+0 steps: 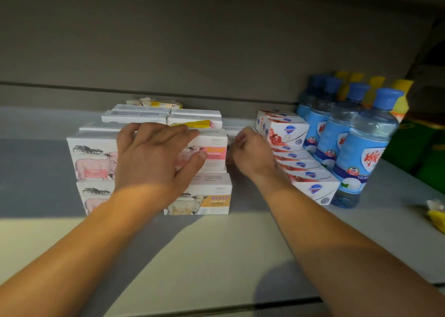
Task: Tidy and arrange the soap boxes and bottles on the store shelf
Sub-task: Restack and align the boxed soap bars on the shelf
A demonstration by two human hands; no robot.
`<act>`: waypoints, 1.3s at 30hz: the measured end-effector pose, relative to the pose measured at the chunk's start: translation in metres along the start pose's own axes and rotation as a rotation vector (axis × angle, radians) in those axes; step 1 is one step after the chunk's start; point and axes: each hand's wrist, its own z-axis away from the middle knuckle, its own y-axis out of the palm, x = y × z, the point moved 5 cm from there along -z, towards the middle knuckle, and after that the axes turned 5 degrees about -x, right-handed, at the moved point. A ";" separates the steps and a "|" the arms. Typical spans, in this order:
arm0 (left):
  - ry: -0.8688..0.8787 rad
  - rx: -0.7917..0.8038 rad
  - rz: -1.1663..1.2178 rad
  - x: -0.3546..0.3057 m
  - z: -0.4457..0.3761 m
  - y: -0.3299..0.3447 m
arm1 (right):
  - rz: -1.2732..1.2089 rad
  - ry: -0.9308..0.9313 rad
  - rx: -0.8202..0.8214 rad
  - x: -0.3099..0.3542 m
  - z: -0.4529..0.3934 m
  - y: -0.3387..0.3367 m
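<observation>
A smooth grey shelf (216, 244) fills the lower half of the frame, its front part lit pale and its back part in shadow, under a plain grey back wall (216, 39) with a dark seam running across it. At centre left stand the goat-milk soap boxes (207, 196), flat white cardboard cartons printed with pink or tan animal drawings, stacked two high in rows going back. The left hand (154, 162) lies over the top front box with fingers spread fairly straight across its top face and thumb against its front (a flat press rather than a curled grip). On a box just behind its fingertips lies a yellow wrapped bar (192, 124), and another pale wrapped bar (156, 103) sits at the very back. The right hand (250, 153) is in the gap beside that stack, fingers curled inward; whether it holds anything I cannot tell. Right of it, red-and-white soap boxes (310, 184) lean in a slanted row, glossy card with a blue shield mark. At the upper right stand clear plastic bottles (361, 148) with blue caps and blue labels, yellow-capped ones (402, 85) behind them. A yellow packet (437, 216) lies at the right edge.
</observation>
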 end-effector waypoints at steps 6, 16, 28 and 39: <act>0.002 0.002 0.008 0.001 0.001 0.001 | -0.456 0.325 0.223 -0.021 0.004 0.030; 0.016 -0.048 0.035 0.004 -0.001 0.003 | -0.253 0.266 0.141 -0.032 -0.016 0.036; 0.005 0.016 -0.004 0.007 -0.002 0.002 | -0.477 0.177 0.098 0.007 0.054 -0.028; 0.014 0.101 -0.070 0.000 0.002 -0.003 | -0.414 0.203 0.189 0.029 0.140 -0.028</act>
